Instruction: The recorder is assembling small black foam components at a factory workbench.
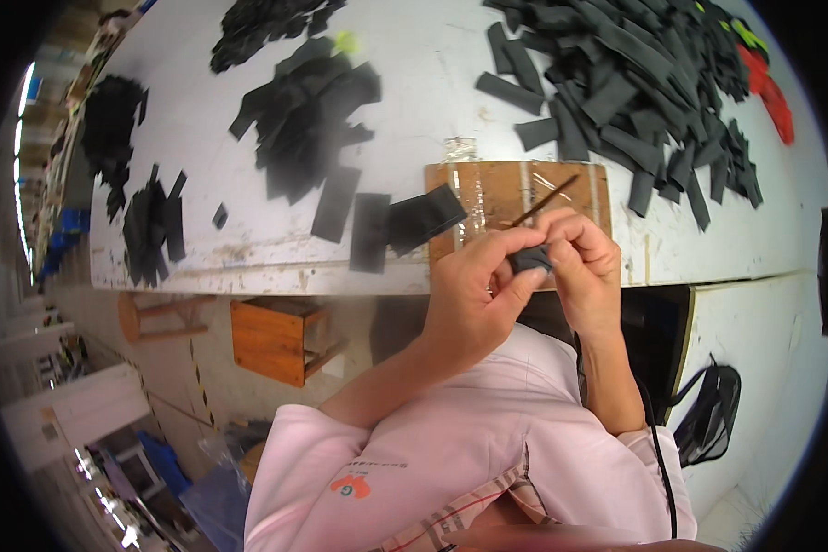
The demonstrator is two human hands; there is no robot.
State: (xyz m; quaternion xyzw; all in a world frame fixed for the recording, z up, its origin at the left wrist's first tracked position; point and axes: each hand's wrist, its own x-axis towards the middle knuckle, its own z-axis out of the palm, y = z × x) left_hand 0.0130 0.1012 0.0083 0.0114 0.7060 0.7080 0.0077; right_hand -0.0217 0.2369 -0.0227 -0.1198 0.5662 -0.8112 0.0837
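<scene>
Both hands meet in front of my body at the table's near edge. My left hand (477, 287) pinches a small dark grey fabric piece (530, 258) between thumb and fingers. On its other side my right hand (581, 261) closes thumb and fingers on the same piece. Just beyond the fingertips a thin dark stick-like thing (550, 197) slants up to the right; I cannot tell whether it is held or lies on the board. Under and beyond the hands is a brown board (500, 191) with strips of clear tape. Black flat fabric strips (423, 219) overlap its left side.
A large heap of dark grey fabric tubes (616, 83) covers the white table's (414, 110) far right, beside red cloth (769, 97). Black fabric piles (308, 115) lie at left. Below are a wooden stool (271, 340) and a black bag (711, 414).
</scene>
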